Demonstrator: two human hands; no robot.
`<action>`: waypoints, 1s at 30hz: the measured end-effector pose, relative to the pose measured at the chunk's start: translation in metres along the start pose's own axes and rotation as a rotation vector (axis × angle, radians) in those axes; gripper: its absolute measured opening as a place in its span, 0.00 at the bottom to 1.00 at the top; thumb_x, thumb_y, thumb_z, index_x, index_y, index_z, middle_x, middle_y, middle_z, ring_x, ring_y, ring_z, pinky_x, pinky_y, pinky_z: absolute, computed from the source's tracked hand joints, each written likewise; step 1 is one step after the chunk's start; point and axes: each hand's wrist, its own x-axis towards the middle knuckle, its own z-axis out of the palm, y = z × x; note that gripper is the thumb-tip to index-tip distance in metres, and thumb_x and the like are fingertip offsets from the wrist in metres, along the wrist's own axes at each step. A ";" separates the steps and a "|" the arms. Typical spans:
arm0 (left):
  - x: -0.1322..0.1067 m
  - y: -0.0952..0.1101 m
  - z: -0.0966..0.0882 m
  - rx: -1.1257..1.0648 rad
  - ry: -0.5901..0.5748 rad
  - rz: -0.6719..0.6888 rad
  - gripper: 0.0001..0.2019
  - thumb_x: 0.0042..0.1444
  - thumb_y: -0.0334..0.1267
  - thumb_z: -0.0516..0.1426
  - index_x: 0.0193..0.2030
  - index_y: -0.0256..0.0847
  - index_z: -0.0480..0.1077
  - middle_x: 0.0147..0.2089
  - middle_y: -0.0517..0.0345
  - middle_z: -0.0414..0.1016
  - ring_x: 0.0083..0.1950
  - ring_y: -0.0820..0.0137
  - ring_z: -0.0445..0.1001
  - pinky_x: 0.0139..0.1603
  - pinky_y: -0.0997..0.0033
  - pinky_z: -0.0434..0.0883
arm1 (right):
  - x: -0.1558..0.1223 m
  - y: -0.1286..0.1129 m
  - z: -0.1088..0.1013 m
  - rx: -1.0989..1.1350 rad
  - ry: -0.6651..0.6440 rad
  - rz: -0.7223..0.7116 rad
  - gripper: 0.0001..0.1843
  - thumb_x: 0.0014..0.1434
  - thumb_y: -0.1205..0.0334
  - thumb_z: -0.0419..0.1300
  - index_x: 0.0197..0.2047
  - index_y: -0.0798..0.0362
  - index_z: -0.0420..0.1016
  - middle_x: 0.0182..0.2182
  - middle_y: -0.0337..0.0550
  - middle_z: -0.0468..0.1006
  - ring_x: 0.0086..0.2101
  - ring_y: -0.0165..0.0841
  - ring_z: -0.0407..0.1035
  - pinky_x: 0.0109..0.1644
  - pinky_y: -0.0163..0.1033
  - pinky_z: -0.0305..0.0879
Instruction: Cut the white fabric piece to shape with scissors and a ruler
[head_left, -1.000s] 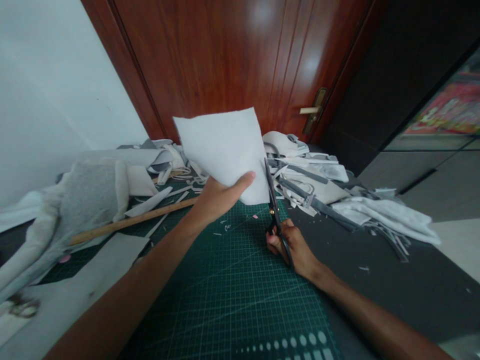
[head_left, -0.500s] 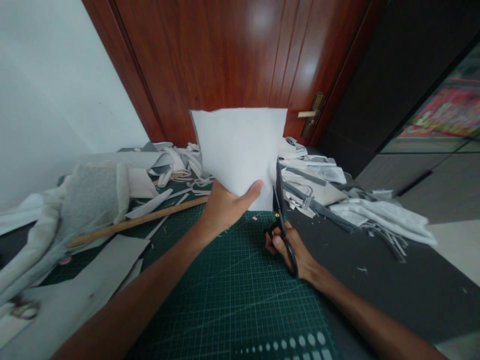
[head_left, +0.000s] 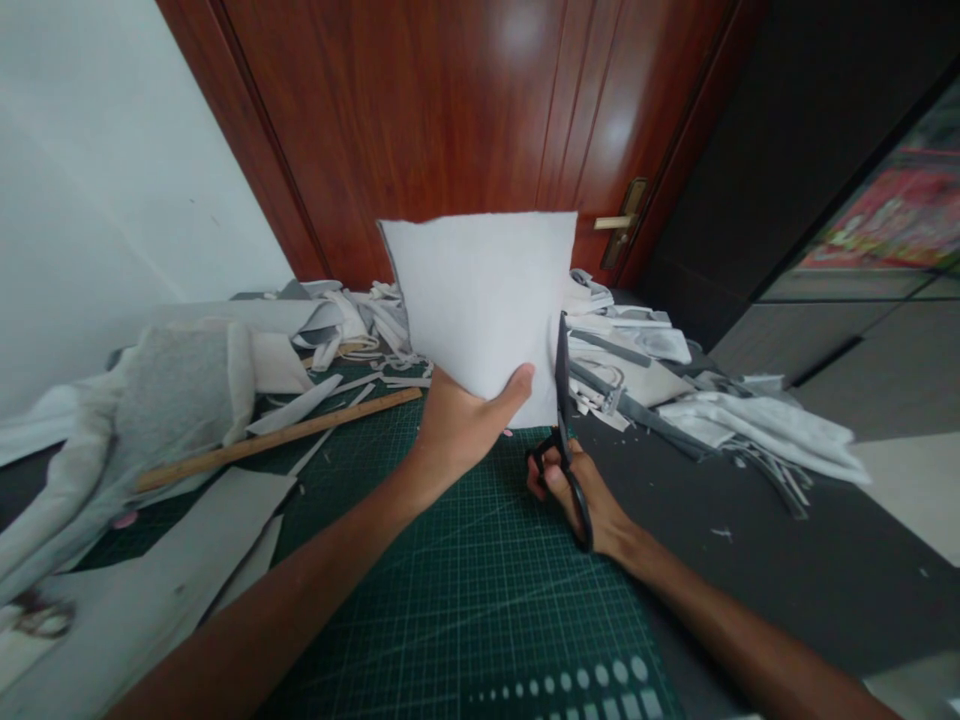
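A white sheet of fabric-like material (head_left: 484,300) is held up above the green cutting mat (head_left: 450,600). My left hand (head_left: 469,425) grips its lower edge, thumb lying on the near face and the other fingers hidden behind. In my right hand (head_left: 581,490) is a pair of black scissors (head_left: 563,400), my fingers through the handles. The blades point upward along the sheet's right edge, close to it. Whether they touch the material at this instant I cannot tell.
A wooden ruler (head_left: 285,440) lies across the mat's left side. Grey-white offcuts (head_left: 630,345) are heaped at the back right, more scraps (head_left: 341,325) at the back left. Fluffy white material (head_left: 176,385) and a grey sheet (head_left: 180,570) lie left. A brown door (head_left: 420,110) stands behind.
The scissor blades have gone from spread apart to nearly together. My left hand and the sheet have shifted slightly to the right.
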 end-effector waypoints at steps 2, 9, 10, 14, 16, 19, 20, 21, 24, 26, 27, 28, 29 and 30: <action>-0.002 -0.001 0.002 -0.015 -0.012 -0.021 0.22 0.58 0.43 0.66 0.57 0.40 0.70 0.44 0.51 0.83 0.54 0.57 0.81 0.65 0.55 0.75 | 0.000 0.000 0.000 0.030 -0.007 0.004 0.36 0.69 0.29 0.40 0.29 0.50 0.67 0.24 0.40 0.70 0.29 0.35 0.65 0.39 0.45 0.58; -0.004 -0.006 0.008 -0.088 0.006 0.042 0.27 0.57 0.40 0.65 0.62 0.38 0.67 0.49 0.49 0.83 0.55 0.58 0.81 0.64 0.57 0.76 | 0.000 0.002 0.000 -0.004 0.008 0.004 0.37 0.68 0.27 0.40 0.29 0.50 0.68 0.25 0.42 0.71 0.30 0.37 0.66 0.40 0.46 0.57; -0.004 -0.007 0.008 -0.095 0.007 0.045 0.27 0.57 0.40 0.65 0.62 0.38 0.67 0.49 0.49 0.83 0.55 0.58 0.81 0.63 0.57 0.76 | 0.000 0.003 0.000 -0.012 0.007 0.003 0.37 0.68 0.27 0.40 0.29 0.50 0.68 0.25 0.42 0.71 0.30 0.37 0.65 0.40 0.46 0.57; -0.004 -0.009 0.010 -0.116 0.004 0.043 0.27 0.56 0.40 0.66 0.61 0.39 0.67 0.49 0.50 0.83 0.55 0.58 0.82 0.62 0.57 0.77 | 0.000 0.001 -0.001 -0.029 0.000 -0.009 0.36 0.69 0.29 0.40 0.29 0.50 0.67 0.26 0.42 0.71 0.31 0.37 0.66 0.42 0.48 0.57; -0.005 -0.009 0.010 -0.116 -0.003 0.034 0.27 0.56 0.40 0.66 0.61 0.38 0.67 0.49 0.49 0.84 0.54 0.58 0.82 0.62 0.57 0.77 | 0.000 0.001 -0.001 -0.025 0.005 -0.009 0.35 0.70 0.30 0.40 0.30 0.50 0.68 0.26 0.42 0.72 0.31 0.38 0.67 0.43 0.48 0.57; -0.005 -0.008 0.009 -0.114 -0.012 0.022 0.27 0.55 0.40 0.66 0.61 0.38 0.67 0.48 0.49 0.84 0.54 0.58 0.82 0.59 0.57 0.79 | 0.000 0.002 -0.001 -0.021 0.008 0.000 0.35 0.70 0.30 0.40 0.31 0.50 0.68 0.25 0.42 0.72 0.31 0.38 0.67 0.42 0.48 0.58; -0.005 -0.007 0.009 -0.114 -0.017 0.018 0.27 0.56 0.40 0.65 0.61 0.38 0.67 0.48 0.49 0.84 0.53 0.58 0.82 0.59 0.58 0.79 | 0.000 0.002 -0.001 -0.030 0.012 0.001 0.35 0.70 0.30 0.40 0.31 0.50 0.68 0.25 0.42 0.72 0.31 0.38 0.67 0.42 0.48 0.58; -0.005 -0.007 0.009 -0.111 -0.023 0.016 0.27 0.56 0.40 0.65 0.62 0.38 0.67 0.49 0.49 0.84 0.53 0.58 0.83 0.58 0.58 0.79 | 0.000 0.003 -0.001 -0.043 0.016 -0.001 0.35 0.69 0.29 0.40 0.31 0.50 0.68 0.26 0.42 0.72 0.31 0.38 0.66 0.42 0.48 0.58; -0.005 -0.006 0.007 -0.093 -0.024 0.019 0.27 0.56 0.40 0.65 0.62 0.38 0.67 0.49 0.49 0.83 0.53 0.58 0.82 0.59 0.58 0.79 | 0.000 0.004 -0.002 -0.077 0.026 -0.012 0.36 0.69 0.29 0.40 0.29 0.50 0.68 0.26 0.42 0.71 0.31 0.37 0.66 0.42 0.48 0.57; -0.005 -0.006 0.007 -0.085 -0.022 0.021 0.28 0.56 0.41 0.65 0.62 0.38 0.66 0.49 0.49 0.83 0.54 0.58 0.82 0.60 0.57 0.78 | 0.000 0.003 -0.003 -0.084 0.021 -0.008 0.36 0.70 0.30 0.40 0.29 0.50 0.68 0.26 0.42 0.72 0.31 0.37 0.66 0.42 0.48 0.57; -0.005 -0.006 0.007 -0.086 -0.022 0.020 0.28 0.56 0.41 0.66 0.62 0.38 0.66 0.49 0.48 0.83 0.54 0.57 0.82 0.60 0.57 0.78 | 0.000 0.003 -0.003 -0.085 0.021 -0.001 0.36 0.70 0.30 0.41 0.30 0.50 0.69 0.26 0.43 0.72 0.32 0.38 0.67 0.42 0.48 0.58; -0.005 -0.006 0.007 -0.088 -0.024 0.019 0.28 0.56 0.41 0.66 0.62 0.38 0.66 0.49 0.48 0.83 0.54 0.57 0.82 0.60 0.57 0.78 | 0.000 0.003 -0.004 -0.087 0.022 0.005 0.35 0.70 0.30 0.41 0.30 0.50 0.69 0.27 0.43 0.73 0.32 0.38 0.67 0.42 0.48 0.58; -0.005 -0.006 0.007 -0.092 -0.026 0.019 0.28 0.56 0.41 0.66 0.62 0.38 0.66 0.49 0.48 0.83 0.54 0.57 0.82 0.60 0.57 0.78 | 0.000 0.003 -0.004 -0.087 0.023 0.009 0.35 0.70 0.31 0.41 0.30 0.51 0.70 0.27 0.44 0.73 0.33 0.38 0.67 0.42 0.48 0.58; -0.005 -0.005 0.007 -0.094 -0.029 0.021 0.28 0.56 0.41 0.66 0.62 0.38 0.66 0.49 0.48 0.83 0.54 0.57 0.82 0.60 0.57 0.78 | 0.000 0.002 -0.004 -0.086 0.023 0.013 0.35 0.70 0.31 0.41 0.31 0.50 0.70 0.27 0.44 0.73 0.33 0.39 0.67 0.42 0.47 0.58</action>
